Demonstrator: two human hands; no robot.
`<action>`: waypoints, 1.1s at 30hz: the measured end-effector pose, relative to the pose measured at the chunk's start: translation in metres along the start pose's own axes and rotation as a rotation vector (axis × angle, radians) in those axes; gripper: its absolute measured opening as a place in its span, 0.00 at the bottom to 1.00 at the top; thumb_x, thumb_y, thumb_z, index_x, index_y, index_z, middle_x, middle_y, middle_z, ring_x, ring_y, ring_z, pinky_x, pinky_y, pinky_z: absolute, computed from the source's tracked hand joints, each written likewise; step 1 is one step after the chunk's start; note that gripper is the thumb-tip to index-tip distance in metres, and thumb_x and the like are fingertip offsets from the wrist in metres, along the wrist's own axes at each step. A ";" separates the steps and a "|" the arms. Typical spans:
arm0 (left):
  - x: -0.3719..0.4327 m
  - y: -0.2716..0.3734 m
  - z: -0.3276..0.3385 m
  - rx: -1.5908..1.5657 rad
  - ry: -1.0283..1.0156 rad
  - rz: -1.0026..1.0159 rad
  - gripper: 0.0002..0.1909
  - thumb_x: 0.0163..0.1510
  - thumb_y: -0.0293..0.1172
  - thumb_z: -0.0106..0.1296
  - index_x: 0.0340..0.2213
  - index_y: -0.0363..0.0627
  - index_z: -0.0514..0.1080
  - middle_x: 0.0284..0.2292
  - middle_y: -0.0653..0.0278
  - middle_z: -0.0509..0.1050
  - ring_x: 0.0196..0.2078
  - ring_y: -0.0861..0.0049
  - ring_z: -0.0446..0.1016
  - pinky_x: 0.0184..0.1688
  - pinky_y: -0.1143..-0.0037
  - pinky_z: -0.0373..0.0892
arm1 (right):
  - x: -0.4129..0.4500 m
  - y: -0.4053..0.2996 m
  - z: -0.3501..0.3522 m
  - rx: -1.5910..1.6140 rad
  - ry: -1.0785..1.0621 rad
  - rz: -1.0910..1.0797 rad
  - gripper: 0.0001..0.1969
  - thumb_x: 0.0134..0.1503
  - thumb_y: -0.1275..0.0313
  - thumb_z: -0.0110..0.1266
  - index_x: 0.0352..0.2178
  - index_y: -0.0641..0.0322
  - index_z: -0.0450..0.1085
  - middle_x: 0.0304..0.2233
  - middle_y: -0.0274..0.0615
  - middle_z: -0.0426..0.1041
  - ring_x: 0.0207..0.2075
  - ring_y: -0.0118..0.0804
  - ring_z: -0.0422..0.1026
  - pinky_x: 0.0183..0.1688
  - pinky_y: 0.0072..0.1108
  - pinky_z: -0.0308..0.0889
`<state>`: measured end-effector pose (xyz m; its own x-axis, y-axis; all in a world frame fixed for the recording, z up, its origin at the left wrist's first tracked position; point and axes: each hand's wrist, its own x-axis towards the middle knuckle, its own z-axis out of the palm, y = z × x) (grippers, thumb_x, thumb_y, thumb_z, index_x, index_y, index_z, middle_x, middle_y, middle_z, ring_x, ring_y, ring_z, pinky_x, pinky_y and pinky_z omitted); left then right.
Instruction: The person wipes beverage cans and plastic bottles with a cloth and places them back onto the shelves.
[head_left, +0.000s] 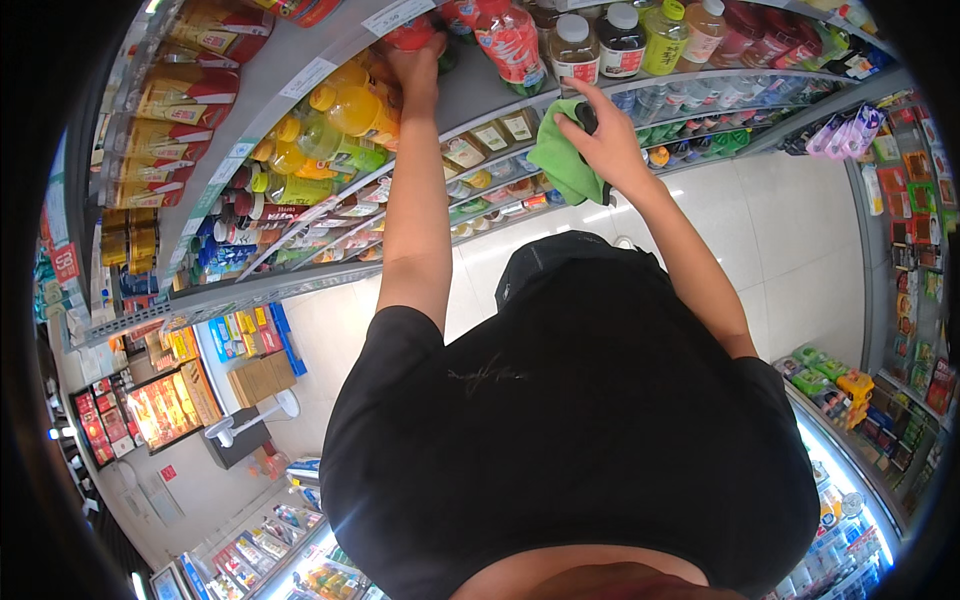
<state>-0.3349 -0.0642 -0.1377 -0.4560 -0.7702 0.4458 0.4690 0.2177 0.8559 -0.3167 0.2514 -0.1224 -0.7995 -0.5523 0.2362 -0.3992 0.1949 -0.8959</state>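
Observation:
My left hand (414, 60) reaches onto the grey shelf and is closed around a red-labelled drink bottle (409, 34); its fingers are partly hidden behind the bottle and the shelf edge. In my right hand (604, 142) is a green cloth (559, 154), together with a dark item whose kind I cannot tell. The right index finger points towards a bottle with a white cap (574, 49). Between the hands stands a red-wrapped bottle (510, 45) at the shelf's front. Bare grey shelf surface (469, 94) shows beside my left forearm.
Orange drink bottles (352, 109) crowd the shelf left of my left arm. A dark-capped bottle (621, 41) and several others line the right side. Lower shelves hold more drinks above the tiled floor (750, 225). A white fan (255, 420) and cardboard boxes (259, 379) stand farther left.

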 end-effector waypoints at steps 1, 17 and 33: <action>0.009 -0.008 -0.010 0.026 -0.039 -0.038 0.33 0.39 0.16 0.66 0.49 0.40 0.65 0.44 0.61 0.72 0.45 0.70 0.74 0.44 0.72 0.75 | -0.001 0.000 0.002 0.002 0.022 -0.048 0.28 0.54 0.63 0.60 0.55 0.61 0.65 0.46 0.53 0.74 0.34 0.48 0.75 0.40 0.31 0.69; 0.022 -0.014 -0.006 0.071 -0.130 -0.246 0.40 0.37 0.16 0.70 0.52 0.36 0.65 0.48 0.59 0.72 0.47 0.69 0.73 0.50 0.74 0.72 | 0.010 0.006 -0.001 0.034 -0.026 0.019 0.28 0.56 0.64 0.59 0.57 0.57 0.63 0.49 0.52 0.74 0.48 0.50 0.74 0.49 0.29 0.67; 0.050 -0.075 -0.021 0.162 -0.086 -0.431 0.27 0.44 0.26 0.66 0.47 0.30 0.71 0.43 0.59 0.76 0.42 0.71 0.75 0.47 0.72 0.70 | 0.013 0.029 -0.014 0.058 0.077 -0.053 0.28 0.54 0.62 0.58 0.55 0.60 0.64 0.48 0.53 0.74 0.48 0.55 0.73 0.50 0.33 0.68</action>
<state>-0.3772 -0.1315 -0.1852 -0.6478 -0.7598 0.0554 0.1024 -0.0148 0.9946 -0.3451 0.2609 -0.1404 -0.8109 -0.4963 0.3101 -0.4172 0.1186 -0.9010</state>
